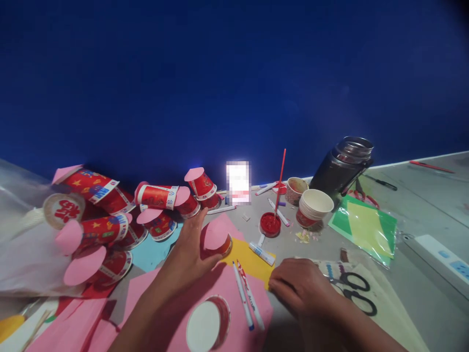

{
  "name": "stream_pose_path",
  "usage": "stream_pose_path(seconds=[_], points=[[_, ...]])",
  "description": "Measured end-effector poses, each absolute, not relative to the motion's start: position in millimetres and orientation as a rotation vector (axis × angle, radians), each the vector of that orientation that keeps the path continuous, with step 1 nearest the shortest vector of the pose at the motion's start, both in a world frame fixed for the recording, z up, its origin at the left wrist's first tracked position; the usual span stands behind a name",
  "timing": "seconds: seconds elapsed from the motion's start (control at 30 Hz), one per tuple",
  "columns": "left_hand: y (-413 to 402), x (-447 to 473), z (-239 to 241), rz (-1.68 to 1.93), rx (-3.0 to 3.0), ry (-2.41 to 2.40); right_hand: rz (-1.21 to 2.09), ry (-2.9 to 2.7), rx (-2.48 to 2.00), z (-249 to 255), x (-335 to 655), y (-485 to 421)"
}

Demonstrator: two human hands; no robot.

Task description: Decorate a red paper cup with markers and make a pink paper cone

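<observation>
Many red cups (pixel 104 232) with pink tops lie heaped or stand at the far left; bright patterns and blocky blue-and-white letters cover their sides, too small to read, and one white round end (pixel 64 211) there bears thick red lettering I cannot make out. Next, the left hand (pixel 190 244) is curved, half open, about the left side of a near cup (pixel 214 237), which stands mouth down on pink paper (pixel 161 310) with a pink disc over its top; whether it grips that cup, I cannot tell. The step seems to be setting or steadying this capped cup, and the next move calls for keeping the disc level while the fingers shift. Nearer the body, a bare cup (pixel 203 326) shows a plain white top. Beside it lie two markers (pixel 244 296), one with red print that looks like "Acrylic". A glue tube (pixel 262 253) follows, its label blurred, then a red dish (pixel 270 226). The right hand (pixel 302 286) rests on the table, fingers loosely folded in, nothing showing in them. Past it come stacked cups (pixel 314 205), a dark flask (pixel 339 168) and black-handled scissors (pixel 357 293), none with readable wording.
</observation>
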State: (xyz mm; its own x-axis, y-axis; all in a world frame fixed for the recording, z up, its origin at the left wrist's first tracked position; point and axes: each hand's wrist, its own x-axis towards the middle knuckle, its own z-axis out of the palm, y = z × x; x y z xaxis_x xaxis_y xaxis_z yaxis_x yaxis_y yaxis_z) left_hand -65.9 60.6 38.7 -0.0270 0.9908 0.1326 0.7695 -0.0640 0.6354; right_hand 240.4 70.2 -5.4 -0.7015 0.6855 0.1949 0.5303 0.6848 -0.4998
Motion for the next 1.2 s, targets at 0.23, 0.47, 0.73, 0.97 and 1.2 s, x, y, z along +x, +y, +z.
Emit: stream_pose_path(seconds=[0.23, 0.47, 0.73, 0.97, 1.2], points=[[53.3, -88.7, 52.0, 1.05, 1.542, 1.905, 0.607, -2.451, -0.897, -8.1, 240.4, 69.3], [42.0, -97.4, 45.2, 0.842, 1.651, 2.048, 0.562, -2.483, -0.857, -9.8, 240.6, 70.3], [30.6, -103.8, 16.5, 0.325, 1.761, 2.154, 0.618, -2.521, -0.923, -3.5, 243.5, 72.0], [28.0, -106.4, 18.8, 0.278, 1.742, 2.192, 0.562, -2.341, -1.005, -1.8, 252.7, 76.3], [28.4, -99.3, 26.8, 0.209, 1.762, 2.234, 0.449, -2.047, -1.314, 5.1, 258.2, 84.9]])
